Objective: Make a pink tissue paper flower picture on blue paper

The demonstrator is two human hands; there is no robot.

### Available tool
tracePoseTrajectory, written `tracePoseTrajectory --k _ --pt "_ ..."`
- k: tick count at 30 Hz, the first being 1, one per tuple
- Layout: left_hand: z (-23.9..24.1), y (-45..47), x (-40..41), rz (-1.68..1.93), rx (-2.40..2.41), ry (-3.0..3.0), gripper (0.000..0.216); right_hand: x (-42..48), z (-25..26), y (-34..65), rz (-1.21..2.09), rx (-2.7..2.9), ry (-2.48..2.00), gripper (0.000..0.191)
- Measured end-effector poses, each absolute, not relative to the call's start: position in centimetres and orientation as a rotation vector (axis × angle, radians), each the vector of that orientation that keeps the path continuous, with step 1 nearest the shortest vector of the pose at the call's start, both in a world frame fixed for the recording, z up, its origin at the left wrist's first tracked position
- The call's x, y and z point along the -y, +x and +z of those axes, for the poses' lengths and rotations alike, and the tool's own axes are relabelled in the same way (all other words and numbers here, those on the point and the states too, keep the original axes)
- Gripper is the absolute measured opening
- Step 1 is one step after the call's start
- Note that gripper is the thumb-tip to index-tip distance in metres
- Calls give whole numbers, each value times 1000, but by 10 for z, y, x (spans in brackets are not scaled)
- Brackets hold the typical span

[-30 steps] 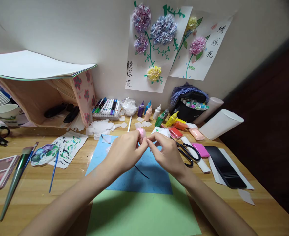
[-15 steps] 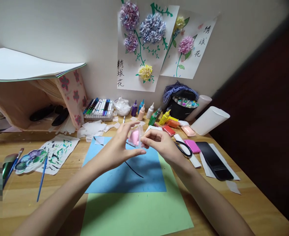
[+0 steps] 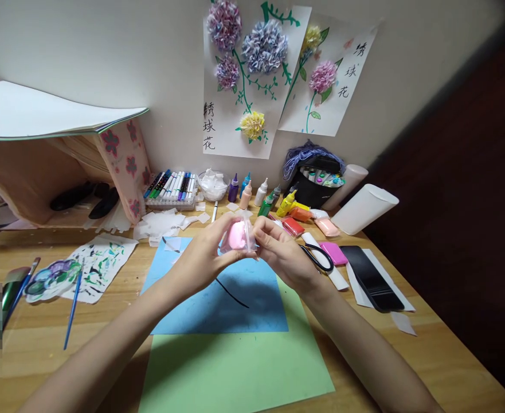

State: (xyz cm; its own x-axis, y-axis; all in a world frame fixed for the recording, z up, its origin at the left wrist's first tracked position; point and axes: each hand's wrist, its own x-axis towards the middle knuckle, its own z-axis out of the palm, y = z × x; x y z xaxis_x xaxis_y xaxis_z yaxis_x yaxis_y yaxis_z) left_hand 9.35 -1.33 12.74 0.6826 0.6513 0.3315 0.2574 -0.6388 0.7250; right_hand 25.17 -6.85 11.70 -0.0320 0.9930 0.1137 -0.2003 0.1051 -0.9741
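Observation:
Between my hands is a small clear plastic bag point(image 3: 247, 236) with a lump of pink modelling clay point(image 3: 237, 234) inside. My left hand point(image 3: 211, 244) grips the bag from the left, thumb below and fingers above. My right hand point(image 3: 280, 246) pinches the bag's right edge between thumb and fingers. Both hands are raised over a blue sheet of paper point(image 3: 252, 315), which bears thin black strips point(image 3: 233, 293). The blue sheet overlaps a larger green sheet point(image 3: 235, 373).
Scissors point(image 3: 321, 258), a magenta clay packet point(image 3: 333, 253) and a phone point(image 3: 370, 278) lie right. Paint bottles point(image 3: 261, 192), a bowl of white material point(image 3: 213, 184) and markers point(image 3: 172, 188) line the back. Brushes point(image 3: 74, 310) and a paint-stained tissue point(image 3: 101, 267) lie left.
My left hand has closed from a spread pose onto the bag, thumb rising against it. The bag has turned so the pink clay shows more fully. My right hand keeps its pinch.

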Motion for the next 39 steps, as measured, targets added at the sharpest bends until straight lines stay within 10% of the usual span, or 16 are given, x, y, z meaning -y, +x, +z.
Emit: tracePoseTrajectory --k 30,39 --pt "132 92 22 975 -750 2662 72 72 127 270 1105 1382 -1202 21" --pt "141 92 40 964 -862 2421 12 79 128 253 919 1324 -1192 21"
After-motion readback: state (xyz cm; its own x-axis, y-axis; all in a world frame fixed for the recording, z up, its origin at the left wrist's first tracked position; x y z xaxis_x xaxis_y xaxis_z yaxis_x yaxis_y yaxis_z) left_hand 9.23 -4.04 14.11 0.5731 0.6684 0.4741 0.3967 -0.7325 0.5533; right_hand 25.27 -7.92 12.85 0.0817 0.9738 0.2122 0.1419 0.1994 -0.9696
